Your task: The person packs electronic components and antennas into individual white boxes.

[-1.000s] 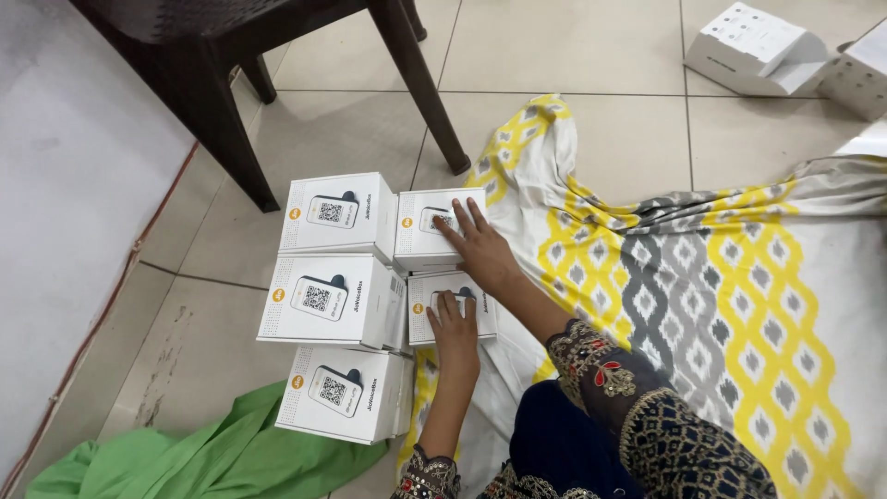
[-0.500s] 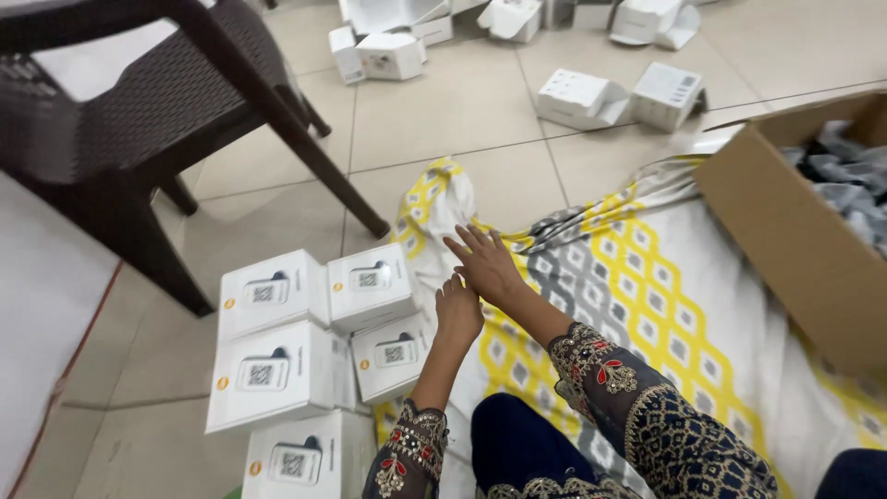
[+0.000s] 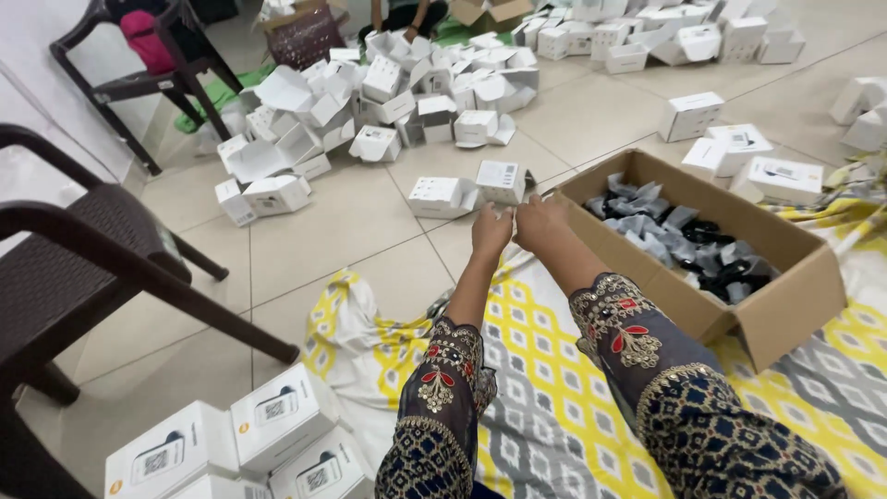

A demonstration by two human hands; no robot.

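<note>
Head view, single frame. Both arms extended forward over the patterned cloth, embroidered dark sleeves to the wrists.

Left hand: raised, fingers curled loosely, tips beside those of the other hand; whether anything was pinched between them, not discernible.

Right hand: raised just beside the left, fingers bent inward, back toward the camera; grip contents likewise hidden.

Nearest items: two small white boxes on the tiled floor, just beyond the fingertips, not touched.

Open brown carton: on the cloth's far right part, immediately right of the right hand, filled with grey pouches and dark items.

Stacked white printed boxes: at the cloth's near left edge, lower left corner of the view, well apart from both hands.

Large heap of opened white boxes: on the floor farther off, spreading toward the upper right.

Dark plastic chair: at left edge. Second dark chair: upper left.
</note>
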